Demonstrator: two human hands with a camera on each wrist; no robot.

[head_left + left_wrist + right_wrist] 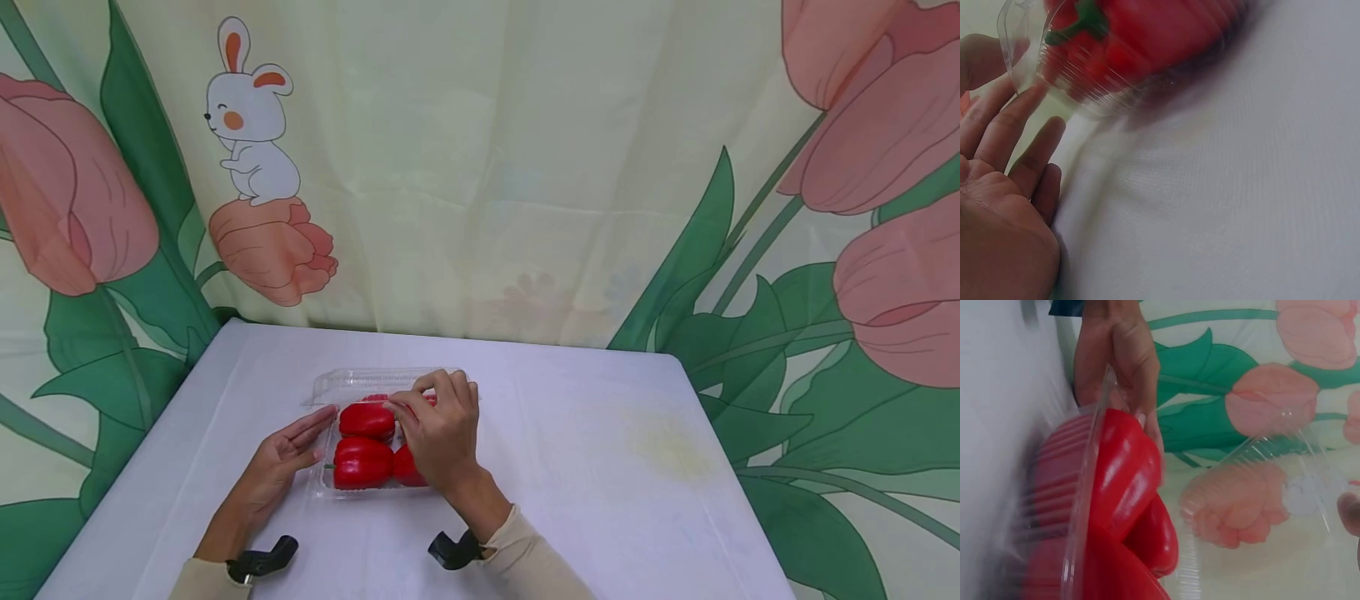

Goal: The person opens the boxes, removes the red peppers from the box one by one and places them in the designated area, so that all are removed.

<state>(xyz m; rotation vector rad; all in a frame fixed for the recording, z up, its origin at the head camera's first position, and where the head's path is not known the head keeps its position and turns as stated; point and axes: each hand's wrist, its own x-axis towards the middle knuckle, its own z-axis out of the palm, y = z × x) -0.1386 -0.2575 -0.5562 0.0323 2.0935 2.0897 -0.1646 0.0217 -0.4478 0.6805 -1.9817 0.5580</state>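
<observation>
The clear box (pixel 345 494) of red peppers (pixel 363 463) sits on the counter (pixel 585 467). At nine o'clock the left hand (pixel 281 460), fingers straight, touches its side; at two o'clock the right hand (pixel 442 429) pinches the lid (pixel 348 383). Better brace the box, moving the lid evenly.

Shows the left grip (pixel 1004 194) along the left side of the frame, palm in view, with fingers (pixel 1013 122) nearly straight and extended up to a clear plastic container (pixel 1100 97) at the top. Through blurred, ridged plastic, reveals a red pepper (pixel 1166 37) with a green stem (pixel 1088 22) toward upper left. Across the right, takes in the white-covered table (pixel 1235 187).
</observation>
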